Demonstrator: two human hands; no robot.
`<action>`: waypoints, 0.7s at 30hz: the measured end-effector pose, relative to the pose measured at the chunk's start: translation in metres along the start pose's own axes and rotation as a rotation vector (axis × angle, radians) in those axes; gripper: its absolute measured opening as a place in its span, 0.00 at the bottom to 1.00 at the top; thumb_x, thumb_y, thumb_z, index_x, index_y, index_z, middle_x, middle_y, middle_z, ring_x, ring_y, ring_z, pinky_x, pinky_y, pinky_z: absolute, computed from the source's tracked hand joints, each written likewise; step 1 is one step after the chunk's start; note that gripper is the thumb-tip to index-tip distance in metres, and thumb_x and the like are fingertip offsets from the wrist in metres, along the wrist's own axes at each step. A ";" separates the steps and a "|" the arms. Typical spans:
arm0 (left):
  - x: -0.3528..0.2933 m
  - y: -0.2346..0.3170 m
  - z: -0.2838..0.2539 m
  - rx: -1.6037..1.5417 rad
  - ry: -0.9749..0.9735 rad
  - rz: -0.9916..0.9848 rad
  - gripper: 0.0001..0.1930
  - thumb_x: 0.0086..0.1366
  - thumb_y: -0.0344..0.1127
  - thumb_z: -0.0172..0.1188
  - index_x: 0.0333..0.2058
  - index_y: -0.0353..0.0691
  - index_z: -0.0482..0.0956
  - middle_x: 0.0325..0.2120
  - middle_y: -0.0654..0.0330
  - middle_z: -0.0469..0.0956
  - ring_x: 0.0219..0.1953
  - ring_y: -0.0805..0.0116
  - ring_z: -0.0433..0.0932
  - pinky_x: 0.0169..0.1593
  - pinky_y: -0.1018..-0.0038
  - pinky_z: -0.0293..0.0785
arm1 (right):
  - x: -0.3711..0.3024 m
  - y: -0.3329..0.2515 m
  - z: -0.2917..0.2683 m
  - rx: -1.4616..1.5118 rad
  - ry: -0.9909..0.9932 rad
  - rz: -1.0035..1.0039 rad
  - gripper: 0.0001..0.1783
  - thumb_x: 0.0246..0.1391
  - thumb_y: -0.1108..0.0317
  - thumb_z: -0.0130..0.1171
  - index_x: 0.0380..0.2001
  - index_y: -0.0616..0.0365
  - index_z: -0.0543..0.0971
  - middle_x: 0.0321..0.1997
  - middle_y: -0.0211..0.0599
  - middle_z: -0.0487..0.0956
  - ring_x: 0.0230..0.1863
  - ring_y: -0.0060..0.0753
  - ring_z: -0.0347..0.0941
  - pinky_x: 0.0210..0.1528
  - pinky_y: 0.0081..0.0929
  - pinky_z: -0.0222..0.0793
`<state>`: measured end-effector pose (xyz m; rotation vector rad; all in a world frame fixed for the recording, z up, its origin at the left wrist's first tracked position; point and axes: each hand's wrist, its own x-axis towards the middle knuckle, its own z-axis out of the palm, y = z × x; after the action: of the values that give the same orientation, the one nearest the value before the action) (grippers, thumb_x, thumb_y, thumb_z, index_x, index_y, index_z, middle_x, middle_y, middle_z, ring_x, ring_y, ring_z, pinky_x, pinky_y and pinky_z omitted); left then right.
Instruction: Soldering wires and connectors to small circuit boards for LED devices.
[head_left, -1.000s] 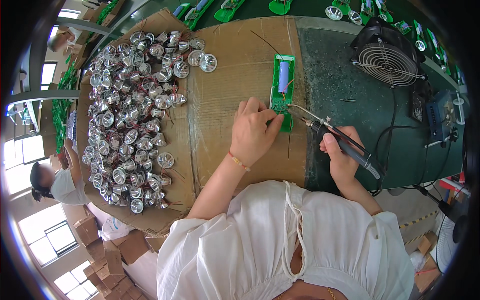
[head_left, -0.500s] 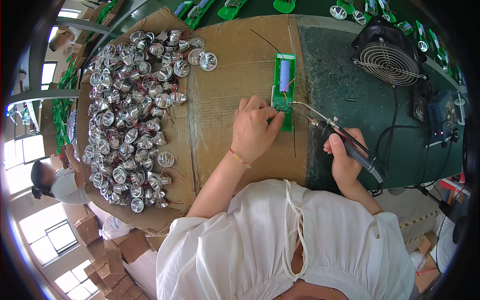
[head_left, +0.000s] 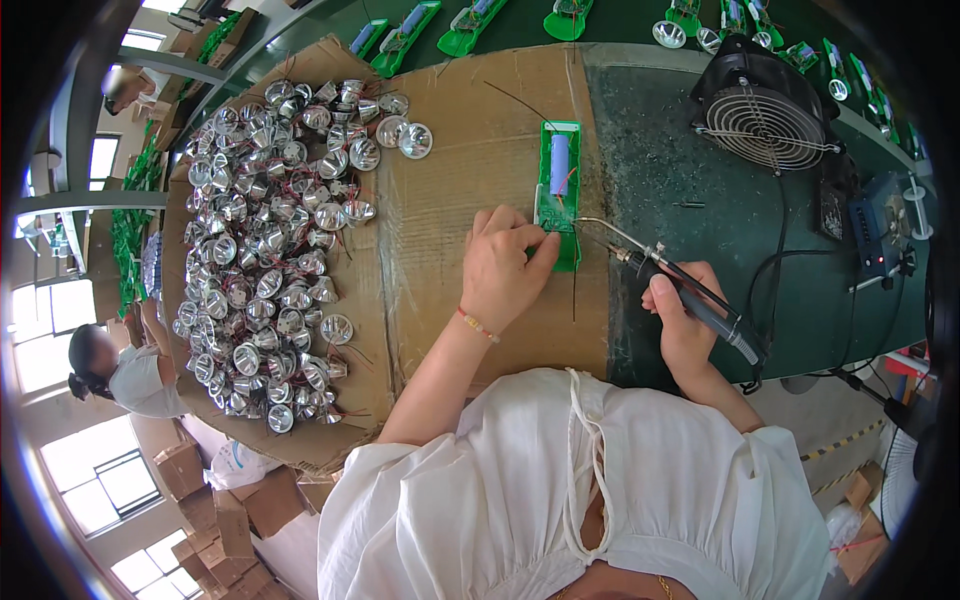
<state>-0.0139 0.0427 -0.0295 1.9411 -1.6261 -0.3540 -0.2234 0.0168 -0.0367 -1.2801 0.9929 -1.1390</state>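
Note:
A green plastic lamp housing [head_left: 569, 262] lies lengthwise on the cardboard, with a blue-purple cylindrical battery cell [head_left: 559, 165] in its far half. Closer to me in it sits a green circuit board [head_left: 556, 217] with thin wires. My left hand [head_left: 505, 262] is closed, its thumb and curled fingers gripping the housing's left edge beside the board. My right hand [head_left: 688, 312] is wrapped around a black soldering iron [head_left: 718, 322] with a thin metal feed tube [head_left: 617, 232] along it. The tube's end reaches the board's right side; exact contact is too small to tell.
Many shiny reflector cups [head_left: 270, 250] with red wires are heaped on cardboard [head_left: 450, 120] at left. A black fan [head_left: 765, 115] and a blue soldering station [head_left: 880, 235] stand at right, cables trailing. More green housings [head_left: 465, 28] line the far edge. Another person [head_left: 140, 375] sits at far left.
The whole view has shifted slightly. Both hands keep nearly the same pose, with the left at the housing and the soldering iron still at the board.

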 end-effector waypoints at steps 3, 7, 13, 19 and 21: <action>-0.008 0.008 -0.008 -0.110 0.034 -0.023 0.07 0.51 0.38 0.62 0.22 0.41 0.80 0.24 0.61 0.72 0.29 0.62 0.70 0.34 0.68 0.67 | 0.000 -0.002 -0.005 -0.002 0.022 0.002 0.11 0.50 0.69 0.60 0.28 0.65 0.71 0.20 0.35 0.76 0.21 0.19 0.71 0.25 0.16 0.68; -0.008 0.012 -0.011 -0.139 0.251 -0.164 0.13 0.50 0.39 0.66 0.28 0.35 0.79 0.24 0.58 0.76 0.24 0.66 0.76 0.29 0.73 0.72 | 0.002 0.002 -0.013 0.005 0.063 0.001 0.10 0.50 0.69 0.60 0.29 0.65 0.71 0.21 0.35 0.76 0.21 0.19 0.71 0.25 0.17 0.69; 0.013 0.028 0.002 0.427 0.047 -0.171 0.24 0.45 0.57 0.62 0.20 0.38 0.75 0.22 0.54 0.77 0.25 0.55 0.76 0.31 0.65 0.71 | 0.007 0.001 -0.014 0.020 0.097 -0.025 0.09 0.51 0.71 0.58 0.30 0.65 0.71 0.22 0.36 0.75 0.22 0.19 0.70 0.26 0.17 0.68; 0.017 0.007 -0.021 0.328 -0.109 -0.294 0.22 0.43 0.53 0.63 0.17 0.36 0.76 0.19 0.51 0.76 0.23 0.52 0.76 0.32 0.61 0.71 | 0.008 0.006 -0.027 -0.018 0.149 -0.020 0.08 0.52 0.70 0.55 0.32 0.64 0.71 0.20 0.34 0.74 0.21 0.20 0.69 0.24 0.15 0.64; 0.012 0.005 -0.016 0.321 0.021 -0.247 0.20 0.44 0.52 0.63 0.17 0.37 0.75 0.19 0.54 0.75 0.25 0.55 0.75 0.32 0.62 0.69 | 0.009 0.009 -0.024 -0.009 0.140 -0.013 0.08 0.52 0.70 0.55 0.32 0.63 0.71 0.20 0.34 0.74 0.21 0.20 0.69 0.24 0.15 0.64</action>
<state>-0.0064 0.0350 -0.0121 2.3869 -1.5043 -0.1734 -0.2450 0.0031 -0.0467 -1.2282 1.0951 -1.2492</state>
